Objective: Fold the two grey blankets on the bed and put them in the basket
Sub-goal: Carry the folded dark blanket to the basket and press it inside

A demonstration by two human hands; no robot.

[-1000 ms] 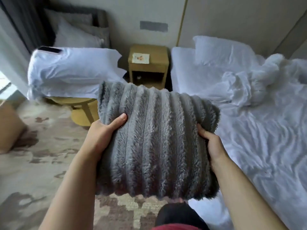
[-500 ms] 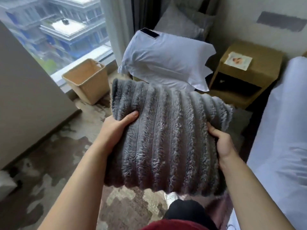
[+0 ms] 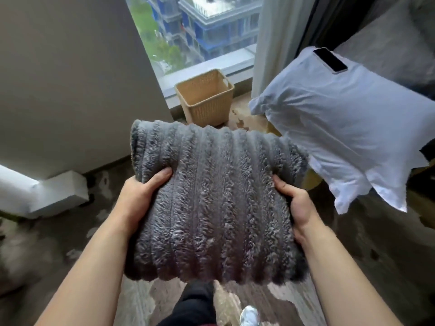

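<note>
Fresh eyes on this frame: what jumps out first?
The folded grey blanket fills the centre, gripped at its sides by the left hand and the right hand. Beyond it a tan woven basket stands below the window, with nothing visible inside. To the right, a white pillow carries a black phone near its top edge.

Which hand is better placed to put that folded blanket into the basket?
Left, barely: the basket stands ahead, slightly nearer the left hand; both it and the right hand grip the blanket.
</note>
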